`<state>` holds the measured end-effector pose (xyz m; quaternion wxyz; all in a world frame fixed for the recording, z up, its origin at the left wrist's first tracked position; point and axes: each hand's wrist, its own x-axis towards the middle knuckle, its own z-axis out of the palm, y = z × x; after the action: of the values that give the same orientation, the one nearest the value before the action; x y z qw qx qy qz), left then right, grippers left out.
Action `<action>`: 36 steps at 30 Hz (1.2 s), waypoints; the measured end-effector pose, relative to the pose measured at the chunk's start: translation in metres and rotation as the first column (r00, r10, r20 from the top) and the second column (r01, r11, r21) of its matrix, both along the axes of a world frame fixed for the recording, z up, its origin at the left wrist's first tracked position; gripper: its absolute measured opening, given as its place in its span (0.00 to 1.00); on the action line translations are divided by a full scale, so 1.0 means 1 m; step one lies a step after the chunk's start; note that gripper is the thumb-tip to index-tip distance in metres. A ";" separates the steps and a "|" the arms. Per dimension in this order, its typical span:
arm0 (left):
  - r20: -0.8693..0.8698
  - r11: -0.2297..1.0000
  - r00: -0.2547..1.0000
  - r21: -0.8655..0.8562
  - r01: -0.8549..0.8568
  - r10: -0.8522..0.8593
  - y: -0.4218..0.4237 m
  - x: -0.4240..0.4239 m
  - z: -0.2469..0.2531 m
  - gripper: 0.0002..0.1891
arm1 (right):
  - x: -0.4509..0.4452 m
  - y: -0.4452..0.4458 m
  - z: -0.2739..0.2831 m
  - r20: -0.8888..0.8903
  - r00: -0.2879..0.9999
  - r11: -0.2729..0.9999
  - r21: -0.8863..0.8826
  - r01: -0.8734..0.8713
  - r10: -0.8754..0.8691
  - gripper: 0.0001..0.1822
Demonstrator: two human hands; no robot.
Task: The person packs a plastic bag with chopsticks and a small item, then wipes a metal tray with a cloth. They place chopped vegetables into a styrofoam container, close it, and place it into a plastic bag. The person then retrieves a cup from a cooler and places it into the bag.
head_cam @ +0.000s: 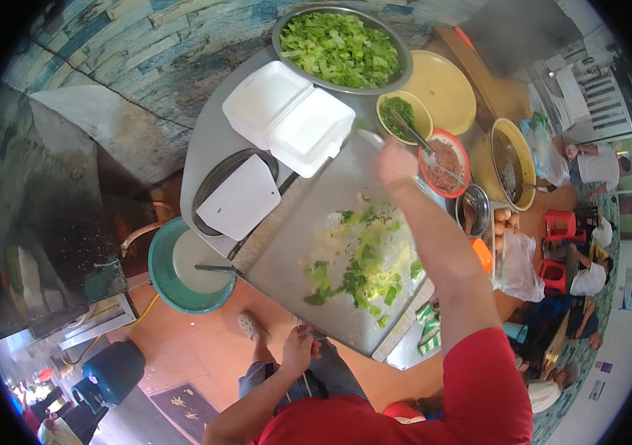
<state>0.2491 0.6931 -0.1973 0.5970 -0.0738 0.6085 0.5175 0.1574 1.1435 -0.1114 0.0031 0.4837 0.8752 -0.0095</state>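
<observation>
My right hand (398,162) is closed on a pale utensil, blurred, between the foam takeaway box (313,133) and the yellow bowl of chopped greens (397,114). Metal tongs lie from that bowl to the red-rimmed bowl of minced meat (445,164). Chopped lettuce, herbs and what looks like egg (371,256) lie spread on the flat metal griddle (293,245). Low by my body, my left hand (300,349) has its fingers curled around something thin, perhaps wire or a cord; what it is cannot be told. The foam box stands open at the griddle's far left corner.
A large steel bowl of chopped lettuce (343,50) and a yellow lid (439,92) stand at the back. A yellow pot (502,164), eggs (502,222) and a plastic bag are right. A green bucket of pale batter (190,267) stands left. People sit far right.
</observation>
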 end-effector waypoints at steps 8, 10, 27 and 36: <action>-0.051 0.999 0.998 0.045 0.024 -0.022 -0.005 0.004 -0.010 0.19 | 0.012 0.064 0.011 0.017 0.980 0.939 -0.292 -0.183 0.197 0.24; -0.051 0.999 0.998 0.035 0.037 -0.035 -0.006 0.004 -0.011 0.17 | 0.010 0.061 0.003 0.073 0.980 0.960 -0.225 -0.167 0.187 0.24; -0.100 0.994 0.993 0.100 -0.048 0.058 -0.005 0.012 -0.019 0.12 | 0.012 -0.234 -0.009 0.003 0.973 0.897 -0.388 -0.211 0.230 0.14; -0.172 0.990 0.985 0.138 0.027 -0.003 -0.009 0.005 -0.014 0.11 | 0.012 -0.260 -0.027 -0.057 0.985 0.734 -0.660 -0.159 0.163 0.22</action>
<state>0.2546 0.6841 -0.2115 0.5499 0.0178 0.6205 0.5588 0.1694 0.8837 -0.1381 0.1770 0.3736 0.8535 -0.3173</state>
